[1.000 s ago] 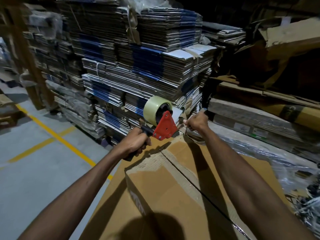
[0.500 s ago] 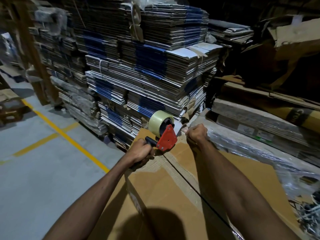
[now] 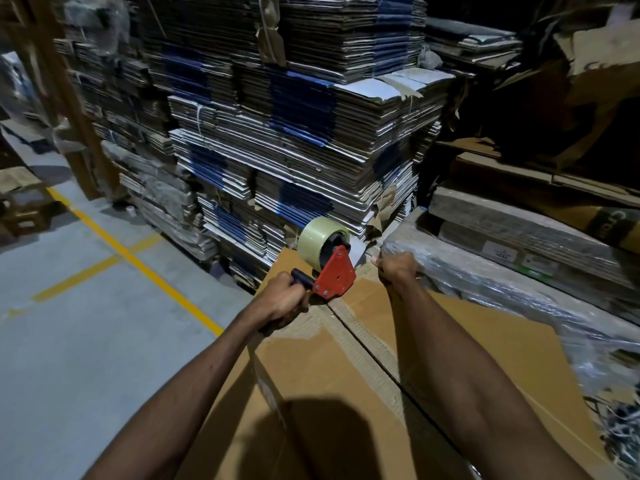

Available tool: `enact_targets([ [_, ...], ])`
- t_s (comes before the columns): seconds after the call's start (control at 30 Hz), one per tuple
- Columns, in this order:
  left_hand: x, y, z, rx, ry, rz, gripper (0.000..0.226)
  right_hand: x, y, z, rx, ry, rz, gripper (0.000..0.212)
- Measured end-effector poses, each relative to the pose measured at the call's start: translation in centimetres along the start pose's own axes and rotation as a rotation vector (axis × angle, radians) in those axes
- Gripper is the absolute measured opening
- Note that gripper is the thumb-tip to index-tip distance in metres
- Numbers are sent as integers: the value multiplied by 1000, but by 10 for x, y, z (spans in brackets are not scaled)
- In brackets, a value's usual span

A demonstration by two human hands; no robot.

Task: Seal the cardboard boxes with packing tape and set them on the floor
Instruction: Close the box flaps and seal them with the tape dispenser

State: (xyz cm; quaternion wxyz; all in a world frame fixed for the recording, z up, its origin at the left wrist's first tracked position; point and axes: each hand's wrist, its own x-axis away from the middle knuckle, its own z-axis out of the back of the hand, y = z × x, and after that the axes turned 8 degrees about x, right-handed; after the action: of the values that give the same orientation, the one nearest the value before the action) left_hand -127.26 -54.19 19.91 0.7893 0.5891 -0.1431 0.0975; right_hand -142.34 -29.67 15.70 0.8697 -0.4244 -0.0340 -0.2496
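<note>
Left hand [image 3: 282,301] clamped on dispenser [image 3: 330,271] handle at box [image 3: 346,375] far edge, frame centre; right hand [image 3: 396,271] curled, seemingly pinching the tape end, contact unclear. Risks: tape wandering off the seam [image 3: 381,362], wrinkling if tension drops, end peeling off.

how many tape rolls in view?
1. The tape roll sits on the red dispenser that the left hand holds, at the far end of the cardboard box. Others may be hidden.
</note>
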Motion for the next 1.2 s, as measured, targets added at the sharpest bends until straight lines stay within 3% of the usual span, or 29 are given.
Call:
enact_targets([
  [0.07, -1, -1, 0, 3, 3, -3, 30, -2, 2, -1, -3, -31, 0, 23],
  [0.2, -1, -3, 1, 9, 17, 7, 31, -3, 14, -8, 44, 39, 53, 12],
  [0.37, 1, -6, 3, 10, 33, 10, 23, 12, 13, -14, 162, 125, 157, 12],
  [0.53, 4, -6, 3, -8, 23, -18, 23, 18, 16, -15, 186, -17, 270, 61],
  [0.6, 5, -6, 2, -9, 23, -32, 24, 15, 19, -14, 251, -57, 287, 69],
  [0.73, 5, -5, 1, -31, 19, -44, 23, 20, 25, -11, 224, 14, 308, 48],
  [0.83, 4, -5, 0, -43, 29, -49, 23, 25, 25, -7, 29, 142, 269, 13],
  [0.9, 4, -5, -1, -55, 38, -56, 24, 32, 24, -7, -4, 149, 278, 11],
  [1.0, 2, -6, 1, -51, 36, -60, 24, 37, 25, -12, 120, 74, 345, 47],
  [1.1, 1, -9, 4, -48, 23, -53, 24, 30, 27, -15, 251, 13, 289, 83],
  [1.2, 0, -9, 4, -31, 0, -39, 26, 23, 27, -18, 321, -25, 223, 104],
])
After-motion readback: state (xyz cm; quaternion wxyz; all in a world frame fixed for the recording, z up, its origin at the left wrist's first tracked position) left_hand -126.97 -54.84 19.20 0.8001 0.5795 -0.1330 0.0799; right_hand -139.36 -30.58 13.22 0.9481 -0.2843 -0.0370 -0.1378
